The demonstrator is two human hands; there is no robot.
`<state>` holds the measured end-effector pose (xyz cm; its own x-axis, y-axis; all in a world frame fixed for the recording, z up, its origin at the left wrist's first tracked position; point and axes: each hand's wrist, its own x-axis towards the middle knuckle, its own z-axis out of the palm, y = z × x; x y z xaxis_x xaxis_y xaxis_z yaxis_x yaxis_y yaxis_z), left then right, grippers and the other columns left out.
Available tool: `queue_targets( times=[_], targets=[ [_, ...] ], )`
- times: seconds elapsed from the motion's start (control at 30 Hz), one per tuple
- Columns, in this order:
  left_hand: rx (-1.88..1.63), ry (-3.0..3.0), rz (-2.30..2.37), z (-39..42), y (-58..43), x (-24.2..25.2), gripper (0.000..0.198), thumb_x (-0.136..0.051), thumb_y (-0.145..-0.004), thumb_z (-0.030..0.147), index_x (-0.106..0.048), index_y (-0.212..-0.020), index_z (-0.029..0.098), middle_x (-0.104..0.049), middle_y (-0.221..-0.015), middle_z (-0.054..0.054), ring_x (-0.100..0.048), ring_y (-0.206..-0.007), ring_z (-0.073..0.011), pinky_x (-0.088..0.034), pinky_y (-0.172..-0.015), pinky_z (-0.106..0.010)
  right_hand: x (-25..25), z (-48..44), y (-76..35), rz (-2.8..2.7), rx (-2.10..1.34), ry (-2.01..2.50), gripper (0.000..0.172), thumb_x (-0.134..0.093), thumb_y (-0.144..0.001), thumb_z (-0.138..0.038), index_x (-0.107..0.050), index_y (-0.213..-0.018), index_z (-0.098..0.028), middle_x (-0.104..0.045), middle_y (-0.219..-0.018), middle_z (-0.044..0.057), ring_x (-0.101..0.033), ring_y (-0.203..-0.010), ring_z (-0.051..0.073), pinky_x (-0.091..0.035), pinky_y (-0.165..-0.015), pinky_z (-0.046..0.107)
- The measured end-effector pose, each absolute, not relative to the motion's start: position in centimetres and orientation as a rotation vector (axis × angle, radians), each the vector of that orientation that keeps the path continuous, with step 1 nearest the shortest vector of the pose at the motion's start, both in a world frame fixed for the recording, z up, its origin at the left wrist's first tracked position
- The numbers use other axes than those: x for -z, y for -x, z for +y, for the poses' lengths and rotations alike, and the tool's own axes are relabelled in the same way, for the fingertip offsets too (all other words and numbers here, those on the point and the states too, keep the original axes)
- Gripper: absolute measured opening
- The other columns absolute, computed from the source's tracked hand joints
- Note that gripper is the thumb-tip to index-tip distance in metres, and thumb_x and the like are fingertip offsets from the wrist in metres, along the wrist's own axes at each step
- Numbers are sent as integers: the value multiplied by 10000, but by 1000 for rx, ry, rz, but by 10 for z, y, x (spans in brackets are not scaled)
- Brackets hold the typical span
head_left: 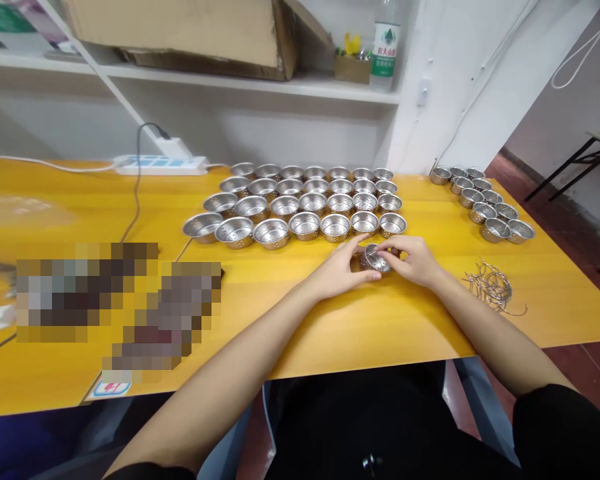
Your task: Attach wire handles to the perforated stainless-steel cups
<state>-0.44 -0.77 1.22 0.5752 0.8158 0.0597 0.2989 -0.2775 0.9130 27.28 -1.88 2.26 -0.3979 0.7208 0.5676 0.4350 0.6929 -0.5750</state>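
Note:
A small perforated metal cup [379,264] stands on the table in front of me. My left hand [341,271] wraps it from the left, thumb at the near side and fingers at the far side. From the right, my right hand [416,260] pinches a thin curved metal wire [373,253] at the cup's rim. Part of the wire is hidden by my fingers, so I cannot tell whether it is hooked into the holes. A loose pile of bent metal wires [493,287] lies to the right of my right forearm.
Several rows of perforated metal cups [336,228] stand behind my hands. More cups [496,230] line the table's right side. At the back left lies a power strip [161,165] with a dark cable. Two blurred-out items lie on the left. A shelf [330,89] holds a cardboard box and a bottle.

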Motion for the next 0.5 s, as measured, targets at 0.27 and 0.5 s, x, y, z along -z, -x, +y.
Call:
queue_targets(
  times=[0.27,0.5],
  targets=[
    [-500,-2105,926,-14,13,-23,1191,-837,-1038,721,-490,-1977,75,-644,-1916,-311,-565,-1855,-527,-407,-1620,-758,-115,1,-374,-2286,-539,1452,189,-810,-1069,-348,-972,-1043,-252,-926,-955,67,-768,-766,244,-605,-781,409],
    [-450,-2203,923,-14,13,-25,900,-807,-1116,617,-659,-1843,108,-669,-1886,-290,-575,-1834,-530,-428,-1609,-779,-131,109,-443,-2065,-173,2122,166,-839,-1066,-123,-988,-1073,-197,-990,-1125,130,-912,-1063,330,-694,-1052,416]
  ],
)
